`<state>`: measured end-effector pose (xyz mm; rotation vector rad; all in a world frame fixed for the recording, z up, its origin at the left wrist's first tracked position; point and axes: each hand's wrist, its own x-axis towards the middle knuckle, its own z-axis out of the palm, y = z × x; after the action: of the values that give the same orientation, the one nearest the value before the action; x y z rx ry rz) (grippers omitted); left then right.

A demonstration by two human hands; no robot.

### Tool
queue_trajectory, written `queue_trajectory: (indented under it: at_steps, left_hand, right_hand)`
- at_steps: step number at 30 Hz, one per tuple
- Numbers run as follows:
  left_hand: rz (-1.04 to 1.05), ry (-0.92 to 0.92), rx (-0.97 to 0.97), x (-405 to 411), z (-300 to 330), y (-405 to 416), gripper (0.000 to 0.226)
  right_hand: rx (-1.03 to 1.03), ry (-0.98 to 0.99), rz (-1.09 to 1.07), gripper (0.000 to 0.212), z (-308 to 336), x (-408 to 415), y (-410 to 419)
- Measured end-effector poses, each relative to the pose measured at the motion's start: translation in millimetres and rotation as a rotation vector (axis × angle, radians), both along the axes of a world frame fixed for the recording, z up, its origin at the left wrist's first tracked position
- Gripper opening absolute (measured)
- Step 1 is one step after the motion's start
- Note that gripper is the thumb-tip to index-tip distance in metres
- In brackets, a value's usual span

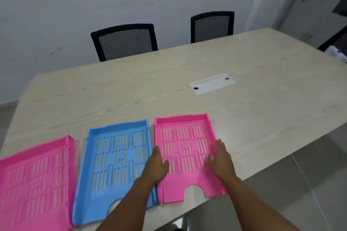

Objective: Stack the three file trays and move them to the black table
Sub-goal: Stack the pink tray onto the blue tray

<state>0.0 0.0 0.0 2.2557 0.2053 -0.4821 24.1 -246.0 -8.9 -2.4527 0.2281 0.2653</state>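
Three slotted file trays lie side by side near the front edge of a light wooden table (187,73). A pink tray (33,178) is at the left, a blue tray (116,157) in the middle, and another pink tray (185,142) at the right. My left hand (155,165) rests on the left wall of the right pink tray, thumb inside it. My right hand (220,159) lies on its right wall, thumb inside too. Both hands clasp this tray's sides. The tray lies flat on the table.
Two black mesh chairs (124,41) (212,25) stand behind the table's far edge. A white cable cover plate (211,83) is set into the tabletop. Grey tiled floor (291,184) lies to the right. A dark edge with white items (336,50) shows at far right.
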Motion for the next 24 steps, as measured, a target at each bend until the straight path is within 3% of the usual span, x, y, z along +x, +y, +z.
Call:
queue_trajectory:
  at_steps: [5, 8, 15, 20, 24]
  left_hand:
    - [0.135, 0.151, -0.06, -0.4, 4.4, -10.4, 0.086]
    - [0.18, 0.22, -0.139, -1.8, 6.5, -7.6, 0.084]
    - [0.251, 0.108, -0.374, 0.5, 0.6, -4.4, 0.061]
    - [0.234, -0.003, -0.469, 14.6, 0.3, -2.3, 0.102]
    - [0.258, -0.092, -0.472, 14.5, 29.3, 3.4, 0.107]
  right_hand:
    - [0.102, 0.105, -0.223, 0.059, -7.1, 1.1, -5.4]
    - [0.115, 0.083, -0.318, 0.04, -1.4, 2.7, -6.6]
    - [0.1, -0.039, -0.422, 0.026, 15.1, 13.8, -18.6]
    - [0.117, -0.114, -0.456, 0.023, 25.9, 26.7, -22.5]
    - [0.121, -0.18, -0.489, 0.021, 38.4, 32.8, -6.6]
